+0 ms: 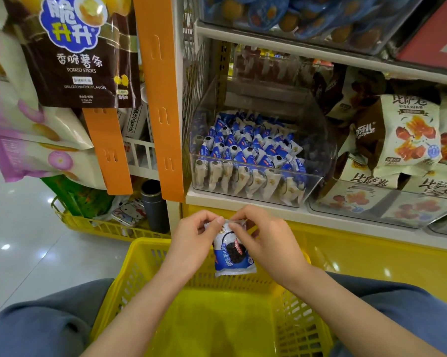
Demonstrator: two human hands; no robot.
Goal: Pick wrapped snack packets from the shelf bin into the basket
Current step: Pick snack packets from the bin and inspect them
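Observation:
A blue and white wrapped snack packet point(232, 256) hangs upright over the far rim of the yellow basket point(140, 274). My left hand point(192, 244) pinches its top left corner and my right hand point(264, 243) pinches its top right corner. Both hands are just below the shelf edge. Above them a clear plastic shelf bin point(317, 173) holds several more of the same blue and white packets point(248, 148). The basket rests between my knees, and its yellow floor shows bare.
Orange shelf strips point(163, 99) hang at the left with potato stick bags point(75, 52). A neighbouring clear bin point(379, 202) with larger snack bags sits to the right. A second yellow basket point(101, 225) with a dark flask point(154, 207) stands on the floor at left.

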